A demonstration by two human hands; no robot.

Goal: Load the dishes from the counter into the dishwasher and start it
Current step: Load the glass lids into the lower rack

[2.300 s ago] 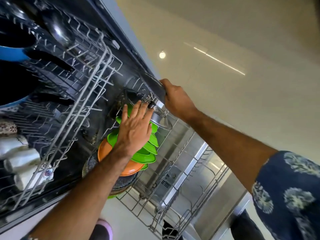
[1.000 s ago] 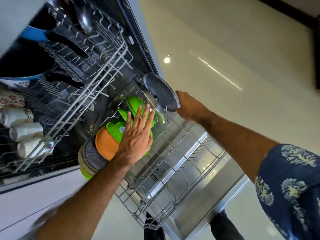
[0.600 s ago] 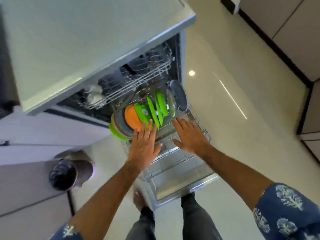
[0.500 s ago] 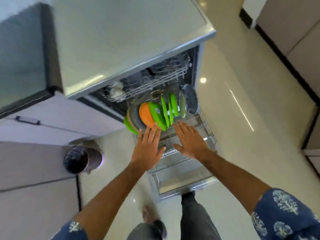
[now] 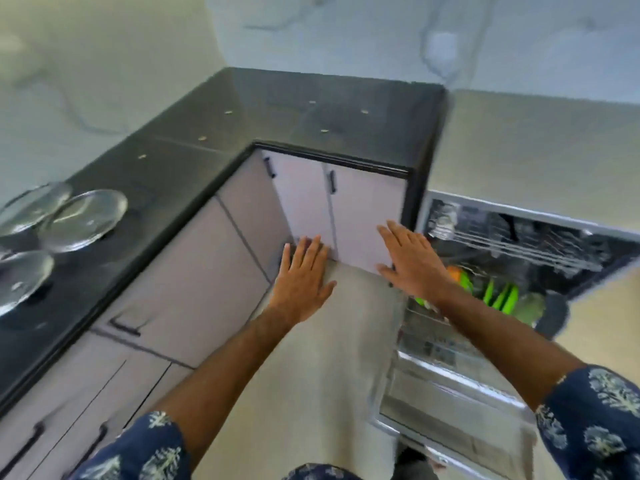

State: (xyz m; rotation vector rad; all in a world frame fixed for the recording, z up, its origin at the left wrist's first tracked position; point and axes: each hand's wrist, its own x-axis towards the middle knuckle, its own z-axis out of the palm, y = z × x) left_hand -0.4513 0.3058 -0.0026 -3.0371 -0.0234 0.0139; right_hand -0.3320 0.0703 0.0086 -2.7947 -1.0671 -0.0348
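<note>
There are no words, numbers, labels or signs to read here; the picture is too blurry to show any.

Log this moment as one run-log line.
left hand: open, empty | right hand: open, empty | dishwasher: door open, plates racked | glass lids: on counter
</note>
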